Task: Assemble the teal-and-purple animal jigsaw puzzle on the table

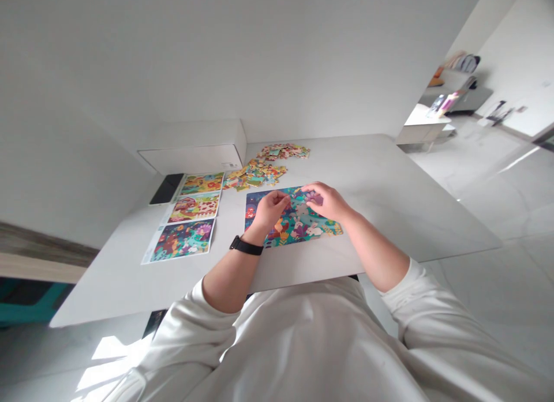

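Observation:
A colourful jigsaw puzzle [300, 229] with white rabbits and plants on a teal and dark blue ground lies flat on the table in front of me. My left hand [270, 210], with a black band on its wrist, is over the puzzle's left-middle part. Its thumb and fingertips are pinched together, and whatever may be between them is too small to make out. Over the upper right part is my right hand [328, 201], its thumb and index finger spread apart and no piece visible between them. Both hands cover parts of the picture.
Two heaps of loose puzzle pieces, a yellowish one [259, 174] and a pinkish one [283, 151], lie behind the puzzle. To the left are a printed picture sheet [186, 237] and a dark phone [167, 188]. A white box [193, 158] stands against the wall on the grey-white table [389, 200].

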Tool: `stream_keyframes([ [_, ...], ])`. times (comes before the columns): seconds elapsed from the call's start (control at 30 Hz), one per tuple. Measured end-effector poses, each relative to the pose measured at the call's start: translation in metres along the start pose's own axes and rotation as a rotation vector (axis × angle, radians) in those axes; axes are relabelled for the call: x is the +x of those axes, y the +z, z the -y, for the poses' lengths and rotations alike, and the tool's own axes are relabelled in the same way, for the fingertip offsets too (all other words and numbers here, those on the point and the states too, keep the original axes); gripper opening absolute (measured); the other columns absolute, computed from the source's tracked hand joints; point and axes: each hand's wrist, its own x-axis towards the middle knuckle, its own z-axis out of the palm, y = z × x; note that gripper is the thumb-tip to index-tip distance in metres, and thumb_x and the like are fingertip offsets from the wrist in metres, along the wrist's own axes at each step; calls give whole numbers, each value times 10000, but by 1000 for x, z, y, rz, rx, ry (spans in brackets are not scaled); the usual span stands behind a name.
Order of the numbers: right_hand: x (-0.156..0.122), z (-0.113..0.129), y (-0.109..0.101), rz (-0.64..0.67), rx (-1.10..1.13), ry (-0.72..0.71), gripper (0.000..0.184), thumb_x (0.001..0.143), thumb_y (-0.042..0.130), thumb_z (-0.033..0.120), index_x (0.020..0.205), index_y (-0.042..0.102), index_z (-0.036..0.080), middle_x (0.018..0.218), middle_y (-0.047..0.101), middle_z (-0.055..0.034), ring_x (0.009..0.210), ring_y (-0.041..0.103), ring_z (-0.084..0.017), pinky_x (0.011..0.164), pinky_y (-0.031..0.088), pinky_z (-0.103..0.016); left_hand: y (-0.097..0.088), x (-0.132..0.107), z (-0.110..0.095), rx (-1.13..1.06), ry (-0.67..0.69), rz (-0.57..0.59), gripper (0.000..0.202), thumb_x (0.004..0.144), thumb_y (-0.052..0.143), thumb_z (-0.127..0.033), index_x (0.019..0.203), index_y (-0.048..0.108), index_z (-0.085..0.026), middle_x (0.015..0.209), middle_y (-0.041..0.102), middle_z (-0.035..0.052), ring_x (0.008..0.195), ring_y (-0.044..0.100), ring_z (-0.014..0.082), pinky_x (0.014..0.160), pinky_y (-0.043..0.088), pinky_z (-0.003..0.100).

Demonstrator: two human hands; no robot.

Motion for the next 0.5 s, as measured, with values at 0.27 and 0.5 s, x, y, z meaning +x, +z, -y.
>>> stream_keyframes([
  [0.27, 1, 0, 0, 60, -80, -64, 328, 885, 719, 152, 1179, 755, 294, 1361, 765, -76, 1327, 677, -298, 1227, 477, -526, 3, 0, 0, -3, 14, 18, 456, 813, 817, -647, 865, 686, -213, 763, 735, 31, 663, 639, 164, 600, 481, 268],
  [0.5, 0, -1, -1, 26, -49, -97, 346, 929, 700, 190, 1256, 748, 293, 1345, 759, -84, 1306, 684, -294, 1209, 498, -483, 3, 1, 0, -41, 21, 34, 464, 813, 816, -647, 878, 676, -209, 786, 733, 30, 715, 673, 170, 651, 519, 278],
])
